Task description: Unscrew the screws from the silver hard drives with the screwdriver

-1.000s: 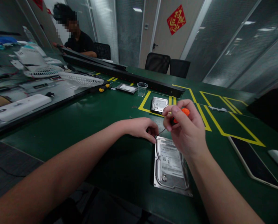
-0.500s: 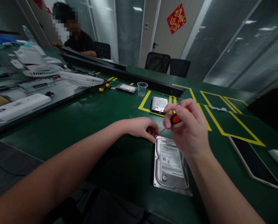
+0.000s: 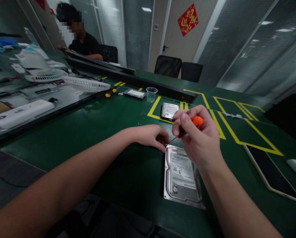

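A silver hard drive [image 3: 181, 175] lies label up on the green table in front of me. My left hand [image 3: 154, 136] is at its far left corner, fingers curled and thumb against the edge, gripping that corner. My right hand [image 3: 199, 135] is closed around a screwdriver [image 3: 197, 121] with an orange and black handle. The thin shaft slants down to the left, its tip at the same corner by my left fingertips. The exact contact of the tip is hidden there. Part of the drive's right side is covered by my right hand and wrist.
Beyond are a second hard drive [image 3: 170, 110] inside yellow tape, a clear plastic cup [image 3: 151, 95], another drive [image 3: 135, 94] and a yellow-handled screwdriver [image 3: 110, 92]. A phone [image 3: 272, 172] lies right. White fan parts [image 3: 85, 84] and a power strip [image 3: 22, 112] are left. A person [image 3: 85, 44] sits far left.
My right hand has turned the screwdriver slightly, and its fingers have shifted so more of the orange handle end shows. My left hand and the hard drive stay in place.
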Demonstrator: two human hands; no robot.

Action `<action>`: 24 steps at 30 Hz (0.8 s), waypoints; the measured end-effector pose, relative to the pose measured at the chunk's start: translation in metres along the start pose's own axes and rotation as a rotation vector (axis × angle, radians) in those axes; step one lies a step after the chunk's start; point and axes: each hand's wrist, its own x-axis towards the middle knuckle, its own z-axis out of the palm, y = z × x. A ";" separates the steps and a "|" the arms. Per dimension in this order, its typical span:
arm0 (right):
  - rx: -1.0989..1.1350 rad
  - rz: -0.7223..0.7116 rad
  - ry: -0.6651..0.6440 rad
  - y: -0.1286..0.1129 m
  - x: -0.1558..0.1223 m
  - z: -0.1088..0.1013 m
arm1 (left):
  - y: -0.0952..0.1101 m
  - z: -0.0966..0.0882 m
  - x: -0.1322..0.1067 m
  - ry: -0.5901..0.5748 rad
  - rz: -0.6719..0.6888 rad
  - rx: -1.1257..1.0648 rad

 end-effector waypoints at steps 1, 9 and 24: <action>0.007 0.007 -0.004 0.000 0.000 0.000 | 0.000 0.000 0.000 0.000 0.002 0.002; 0.092 -0.018 -0.027 -0.006 0.004 0.001 | -0.005 0.000 0.001 -0.009 0.012 -0.005; 0.079 0.030 -0.056 -0.007 0.003 0.002 | -0.006 0.000 0.001 -0.006 0.019 -0.018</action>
